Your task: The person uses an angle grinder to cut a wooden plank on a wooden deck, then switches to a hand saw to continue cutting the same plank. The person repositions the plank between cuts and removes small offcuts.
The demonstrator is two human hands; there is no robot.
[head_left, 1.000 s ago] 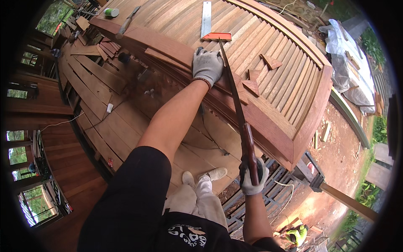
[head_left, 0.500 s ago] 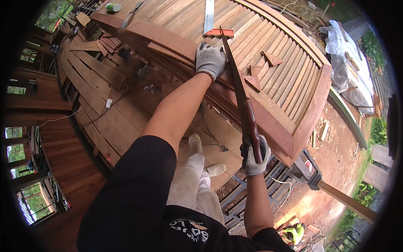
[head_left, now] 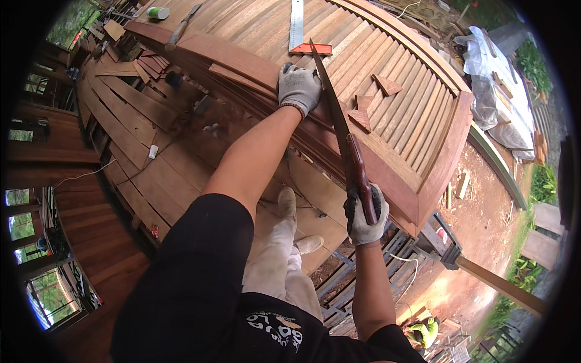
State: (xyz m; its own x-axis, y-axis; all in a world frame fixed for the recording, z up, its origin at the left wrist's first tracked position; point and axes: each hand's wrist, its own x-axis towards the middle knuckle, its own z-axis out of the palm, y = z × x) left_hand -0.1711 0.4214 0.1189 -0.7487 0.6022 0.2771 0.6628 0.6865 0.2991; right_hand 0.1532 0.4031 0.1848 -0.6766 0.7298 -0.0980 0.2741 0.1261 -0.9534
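Observation:
My right hand (head_left: 367, 215), in a grey glove with dark palm, is closed round the brown wooden handle of a handsaw (head_left: 339, 115). Its long dark blade slants up and away, against the panel's near edge just right of my other glove. My left hand (head_left: 299, 86), also gloved, curls over a reddish wooden strip (head_left: 245, 81) lying along that edge; its fingertips are partly hidden. Under both is a large louvered wooden panel (head_left: 445, 130). Whether the teeth are in the wood I cannot tell.
On the panel lie a square (head_left: 296, 30) with an orange-red stock, small wooden offcuts (head_left: 361, 112), a chisel-like tool (head_left: 181, 29) and a green-white can (head_left: 158, 13). Planks (head_left: 130, 124) cover the floor at left. Below right are a metal frame (head_left: 339, 278) and a person in yellow-green (head_left: 423, 331).
My right hand and the saw handle have moved slightly forward along the blade's line. The left hand stays on the strip, and the whole view has shifted a little.

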